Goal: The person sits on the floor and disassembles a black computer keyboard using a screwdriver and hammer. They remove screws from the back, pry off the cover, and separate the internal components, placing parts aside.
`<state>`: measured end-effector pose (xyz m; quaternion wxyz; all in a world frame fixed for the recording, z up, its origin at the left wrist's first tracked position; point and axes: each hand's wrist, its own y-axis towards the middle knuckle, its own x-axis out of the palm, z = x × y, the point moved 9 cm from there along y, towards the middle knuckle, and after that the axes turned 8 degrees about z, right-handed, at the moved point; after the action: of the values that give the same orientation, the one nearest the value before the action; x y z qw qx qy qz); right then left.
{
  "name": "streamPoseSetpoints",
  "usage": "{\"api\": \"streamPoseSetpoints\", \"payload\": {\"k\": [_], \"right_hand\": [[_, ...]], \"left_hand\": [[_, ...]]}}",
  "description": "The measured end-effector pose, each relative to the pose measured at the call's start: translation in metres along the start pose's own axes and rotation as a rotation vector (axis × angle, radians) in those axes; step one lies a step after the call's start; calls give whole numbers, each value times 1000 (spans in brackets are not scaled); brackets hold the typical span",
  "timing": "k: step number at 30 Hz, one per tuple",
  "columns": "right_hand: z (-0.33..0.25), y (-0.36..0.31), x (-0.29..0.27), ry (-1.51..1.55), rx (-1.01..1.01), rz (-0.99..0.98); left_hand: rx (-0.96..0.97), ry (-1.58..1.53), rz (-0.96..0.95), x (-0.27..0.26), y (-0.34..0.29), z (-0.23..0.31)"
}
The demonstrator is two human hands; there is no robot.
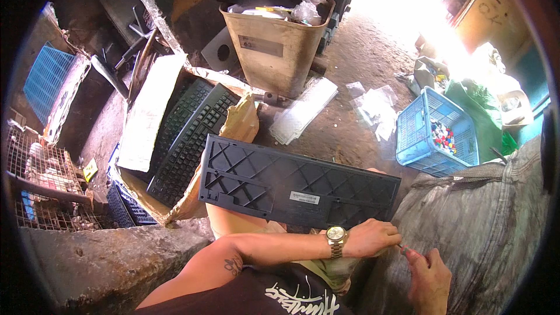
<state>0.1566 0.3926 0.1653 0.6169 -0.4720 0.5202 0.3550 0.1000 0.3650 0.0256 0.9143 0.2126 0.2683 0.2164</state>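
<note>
The keyboard (274,181) lies underside up across the person's lap, its ribbed black back and pale label showing. Its right end sits just above the left hand (371,238), which wears a watch (336,234) at the wrist; whether the two touch I cannot tell. The right hand (430,280) is lower and further right, its fingers closed on a small tool (403,249) with a bit of red showing. The left hand's fingers are curled, their tips at the tool's other end; whether they grip it I cannot tell.

On the left stands an open carton (156,118) holding more dark keyboards (192,140), beside a rough ledge (111,262) and a rusty wire cage (46,169). Ahead, on the brown, dirty floor (344,131), are a full bin (274,52), a stack of white sheets (306,108) and clear scraps (376,108). To the right are a blue crate (413,146) with small coloured pieces (443,138) in it, a green bag (475,108) and a big grey sack (472,221). Bright light pours in at the upper right.
</note>
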Motion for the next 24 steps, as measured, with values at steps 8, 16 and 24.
{"api": "streamPoseSetpoints", "payload": {"k": [8,16,24], "right_hand": [[16,-12,8,186,188,-85],[-8,-12,-15,192,-55,165],[-22,-10,-30,20,-131,135]], "left_hand": [[43,13,-56,3,-1,1],[-2,78,-95,4,-1,2],[16,51,-80,0,3,8]]}}
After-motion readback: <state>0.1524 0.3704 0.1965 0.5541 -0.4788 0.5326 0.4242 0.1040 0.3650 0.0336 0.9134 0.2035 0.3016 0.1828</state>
